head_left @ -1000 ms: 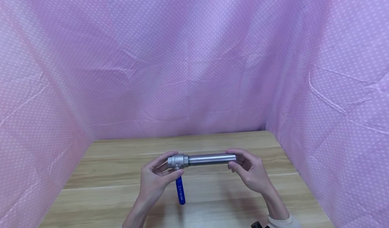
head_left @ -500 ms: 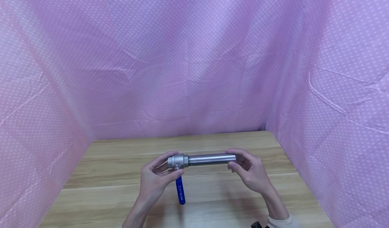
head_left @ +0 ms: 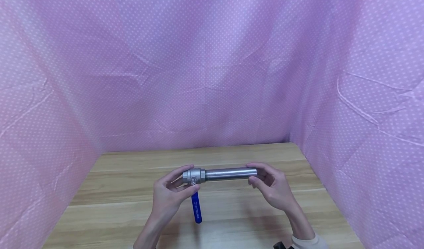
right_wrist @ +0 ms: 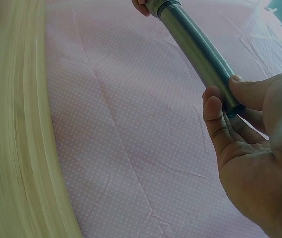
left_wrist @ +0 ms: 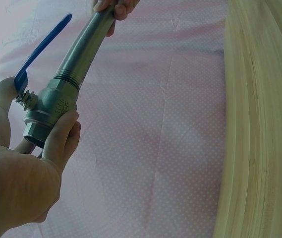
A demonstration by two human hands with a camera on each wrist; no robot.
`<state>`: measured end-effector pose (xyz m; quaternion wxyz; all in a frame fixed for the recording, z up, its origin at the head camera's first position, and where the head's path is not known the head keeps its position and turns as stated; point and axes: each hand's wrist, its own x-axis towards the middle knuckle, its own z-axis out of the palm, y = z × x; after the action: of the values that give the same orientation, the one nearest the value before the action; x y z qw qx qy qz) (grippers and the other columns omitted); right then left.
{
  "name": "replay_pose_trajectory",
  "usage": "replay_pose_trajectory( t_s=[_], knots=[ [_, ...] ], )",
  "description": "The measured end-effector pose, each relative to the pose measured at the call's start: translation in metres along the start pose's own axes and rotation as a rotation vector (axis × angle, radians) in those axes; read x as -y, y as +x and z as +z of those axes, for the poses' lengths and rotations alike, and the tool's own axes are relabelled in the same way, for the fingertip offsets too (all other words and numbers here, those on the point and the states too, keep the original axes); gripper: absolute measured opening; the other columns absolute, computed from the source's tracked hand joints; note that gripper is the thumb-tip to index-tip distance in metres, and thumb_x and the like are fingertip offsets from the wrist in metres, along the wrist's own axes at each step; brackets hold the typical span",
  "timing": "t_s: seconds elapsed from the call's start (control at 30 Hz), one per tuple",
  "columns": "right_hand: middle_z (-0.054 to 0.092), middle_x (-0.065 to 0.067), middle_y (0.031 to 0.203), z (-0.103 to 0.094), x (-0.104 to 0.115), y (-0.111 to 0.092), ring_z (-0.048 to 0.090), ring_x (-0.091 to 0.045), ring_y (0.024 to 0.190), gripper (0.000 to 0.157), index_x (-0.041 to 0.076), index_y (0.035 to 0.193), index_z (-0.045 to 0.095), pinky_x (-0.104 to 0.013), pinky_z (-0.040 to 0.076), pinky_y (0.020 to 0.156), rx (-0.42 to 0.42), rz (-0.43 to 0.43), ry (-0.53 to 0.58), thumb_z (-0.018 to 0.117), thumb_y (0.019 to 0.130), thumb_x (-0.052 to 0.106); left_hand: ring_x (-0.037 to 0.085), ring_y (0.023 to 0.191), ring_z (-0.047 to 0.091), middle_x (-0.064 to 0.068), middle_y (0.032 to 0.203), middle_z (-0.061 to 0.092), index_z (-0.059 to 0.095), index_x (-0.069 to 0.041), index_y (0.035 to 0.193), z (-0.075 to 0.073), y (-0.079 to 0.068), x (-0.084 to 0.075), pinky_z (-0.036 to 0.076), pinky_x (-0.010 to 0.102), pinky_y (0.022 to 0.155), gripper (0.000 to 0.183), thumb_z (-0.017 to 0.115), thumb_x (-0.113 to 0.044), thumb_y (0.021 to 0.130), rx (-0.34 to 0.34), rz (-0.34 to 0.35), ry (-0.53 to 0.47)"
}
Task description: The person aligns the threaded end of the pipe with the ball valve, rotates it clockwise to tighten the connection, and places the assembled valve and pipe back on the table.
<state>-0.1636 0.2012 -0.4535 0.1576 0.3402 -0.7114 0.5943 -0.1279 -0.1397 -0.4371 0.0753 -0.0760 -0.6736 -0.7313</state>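
My left hand (head_left: 167, 197) grips a silver ball valve (head_left: 194, 175), its thumb by the base of the blue lever handle (head_left: 197, 207), which points toward me. A metal pipe (head_left: 230, 173) runs out to the right from the valve's hexagonal end. My right hand (head_left: 273, 188) pinches the pipe's far end between thumb and fingers. Valve and pipe are held level above the table. In the left wrist view, several threads show on the pipe (left_wrist: 88, 44) where it meets the valve body (left_wrist: 54, 101). The right wrist view shows the thumb and fingertips around the pipe's plain end (right_wrist: 227, 94).
A light wood-grain table (head_left: 132, 212) lies beneath the hands. Pink cloth with white dots (head_left: 205, 76) hangs at the back and along both sides. A small black object (head_left: 279, 245) shows at the bottom edge, near the right sleeve (head_left: 309, 241).
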Motion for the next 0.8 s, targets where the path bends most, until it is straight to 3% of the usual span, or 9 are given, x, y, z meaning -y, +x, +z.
replay_pose_trajectory(
  t_s=[0.1, 0.23, 0.33, 0.47, 0.67, 0.8],
  knots=[
    [0.078, -0.019, 0.099, 0.0001, 0.0001, 0.0, 0.073, -0.009, 0.079, 0.044, -0.009, 0.135, 0.07, -0.024, 0.066, 0.062, 0.0, -0.001, -0.003, 0.07, 0.094, -0.026, 0.017, 0.124, 0.082, 0.005, 0.142, 0.077, 0.073, 0.002, 0.142, 0.0001, 0.0002, 0.0001, 0.072, 0.037, 0.103, 0.064, 0.095, 0.01, 0.082, -0.001, 0.0, -0.001],
    [0.077, -0.021, 0.098, 0.0002, 0.0, 0.0001, 0.074, -0.007, 0.08, 0.044, -0.009, 0.135, 0.07, -0.025, 0.067, 0.062, 0.0, -0.001, -0.002, 0.071, 0.094, -0.026, 0.017, 0.124, 0.082, 0.014, 0.146, 0.074, 0.075, -0.001, 0.141, 0.0001, 0.0001, -0.0002, 0.072, 0.037, 0.103, 0.063, 0.095, 0.01, 0.081, -0.003, -0.001, -0.002],
    [0.076, -0.021, 0.096, 0.0002, 0.0, 0.0, 0.073, -0.011, 0.078, 0.044, -0.009, 0.135, 0.07, -0.024, 0.066, 0.061, 0.0, 0.0, 0.0, 0.071, 0.094, -0.026, 0.017, 0.124, 0.082, 0.02, 0.148, 0.072, 0.075, -0.001, 0.14, 0.0001, 0.0001, -0.0004, 0.072, 0.037, 0.103, 0.063, 0.095, 0.01, 0.081, -0.001, 0.001, -0.008],
    [0.076, -0.021, 0.094, 0.0001, 0.0001, -0.0002, 0.073, -0.019, 0.075, 0.044, -0.009, 0.135, 0.07, -0.023, 0.066, 0.062, 0.002, 0.001, 0.003, 0.07, 0.094, -0.026, 0.017, 0.124, 0.082, 0.016, 0.146, 0.074, 0.075, 0.0, 0.141, 0.0001, 0.0001, -0.0005, 0.071, 0.038, 0.103, 0.063, 0.094, 0.011, 0.081, 0.001, 0.001, -0.01],
    [0.076, -0.021, 0.094, 0.0, 0.0005, -0.0003, 0.073, -0.01, 0.078, 0.044, -0.009, 0.135, 0.07, -0.023, 0.066, 0.062, 0.001, 0.001, 0.005, 0.07, 0.094, -0.026, 0.018, 0.124, 0.082, 0.024, 0.149, 0.071, 0.075, 0.0, 0.14, -0.0002, 0.0, -0.0006, 0.071, 0.038, 0.103, 0.063, 0.094, 0.011, 0.081, 0.0, 0.005, -0.007],
    [0.076, -0.019, 0.092, 0.0001, 0.0009, -0.0003, 0.072, -0.01, 0.076, 0.043, -0.009, 0.134, 0.07, -0.022, 0.066, 0.062, -0.005, 0.004, -0.008, 0.071, 0.094, -0.025, 0.018, 0.125, 0.082, 0.017, 0.147, 0.073, 0.075, -0.001, 0.141, -0.0007, 0.0005, 0.0002, 0.071, 0.038, 0.104, 0.064, 0.095, 0.01, 0.081, 0.0, -0.001, -0.008]
  ],
)
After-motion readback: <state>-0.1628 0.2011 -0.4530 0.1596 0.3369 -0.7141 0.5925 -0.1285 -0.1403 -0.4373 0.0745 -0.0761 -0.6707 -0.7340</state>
